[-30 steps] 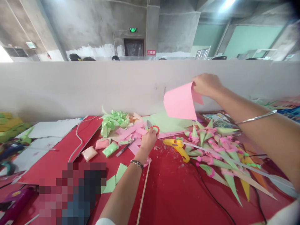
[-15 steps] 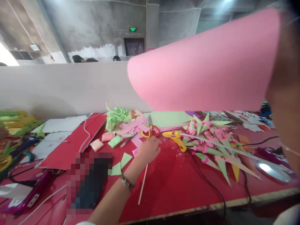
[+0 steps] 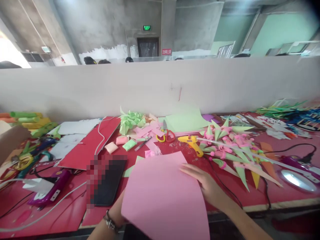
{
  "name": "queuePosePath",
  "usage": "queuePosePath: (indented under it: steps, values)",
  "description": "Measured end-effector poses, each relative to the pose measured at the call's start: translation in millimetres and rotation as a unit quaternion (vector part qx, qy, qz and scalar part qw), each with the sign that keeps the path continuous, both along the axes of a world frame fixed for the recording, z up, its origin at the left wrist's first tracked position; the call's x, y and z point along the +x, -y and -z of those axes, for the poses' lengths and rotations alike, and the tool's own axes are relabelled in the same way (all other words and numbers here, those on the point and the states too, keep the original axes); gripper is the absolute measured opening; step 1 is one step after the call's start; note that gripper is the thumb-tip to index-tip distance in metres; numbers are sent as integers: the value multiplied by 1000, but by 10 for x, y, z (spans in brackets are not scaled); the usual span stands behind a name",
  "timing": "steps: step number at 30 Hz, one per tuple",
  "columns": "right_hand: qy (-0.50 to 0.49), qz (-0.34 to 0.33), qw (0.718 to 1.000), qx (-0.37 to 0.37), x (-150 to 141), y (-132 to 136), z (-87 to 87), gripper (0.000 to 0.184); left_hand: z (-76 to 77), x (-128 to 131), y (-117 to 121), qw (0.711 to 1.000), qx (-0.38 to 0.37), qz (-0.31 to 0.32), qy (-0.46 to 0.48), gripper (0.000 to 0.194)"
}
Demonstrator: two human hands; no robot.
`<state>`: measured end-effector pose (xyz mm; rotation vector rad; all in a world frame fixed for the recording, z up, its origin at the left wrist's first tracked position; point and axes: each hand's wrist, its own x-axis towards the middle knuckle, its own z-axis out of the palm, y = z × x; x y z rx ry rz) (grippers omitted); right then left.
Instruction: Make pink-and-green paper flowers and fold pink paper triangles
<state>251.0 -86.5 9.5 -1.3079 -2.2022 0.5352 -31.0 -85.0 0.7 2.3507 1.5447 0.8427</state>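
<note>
A large pink sheet [image 3: 166,196], paper or thin foam, bends upward in front of me over the table's near edge. My right hand [image 3: 197,178] grips its right edge, fingers stretched over the top face and thumb hidden. On the sheet's left side my left hand [image 3: 120,203] goes behind it; only the wrist area with a bracelet shows, and the fingers are hidden. Beyond the sheet lie scissors [image 3: 165,135] with red and yellow handles, a yellow glue gun [image 3: 192,144] with a long glue stick, and pink paper scraps [image 3: 147,130].
Pink and green paper flowers [image 3: 232,146] are heaped right of the glue gun. A phone [image 3: 110,183] lies at left near a red board [image 3: 85,146]. Purple power strips [image 3: 51,188] and cables cross both sides. A pale partition [image 3: 100,86] stands behind the table.
The pink sheet has come down from the upper right to the front middle. My left hand has drawn back from beside the scissors to the sheet's left side.
</note>
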Motion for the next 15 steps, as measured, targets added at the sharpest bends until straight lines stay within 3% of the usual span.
queuePosePath:
  steps: [2,3,4,8,11,12,15]
  values:
    - [-23,6,999,-47,75,47,138,43,-19,37,-179,999,-13,23,-42,24]
    - [-32,10,997,-62,114,69,179,41,-32,68,-297,991,-15,29,-133,25]
    - [-41,14,996,-74,153,87,207,40,-46,99,-414,986,-16,36,-161,27]
    - [-68,25,993,-98,295,91,248,35,-110,128,-639,971,11,-7,-238,35]
    - [-66,19,991,-116,356,28,232,35,-181,58,-452,956,22,-21,-291,46]
    - [-67,12,990,-124,368,1,221,34,-208,30,-344,956,9,7,-292,53]
    - [-98,-14,981,-168,386,-84,189,31,-276,-39,1,942,-57,173,-283,74]
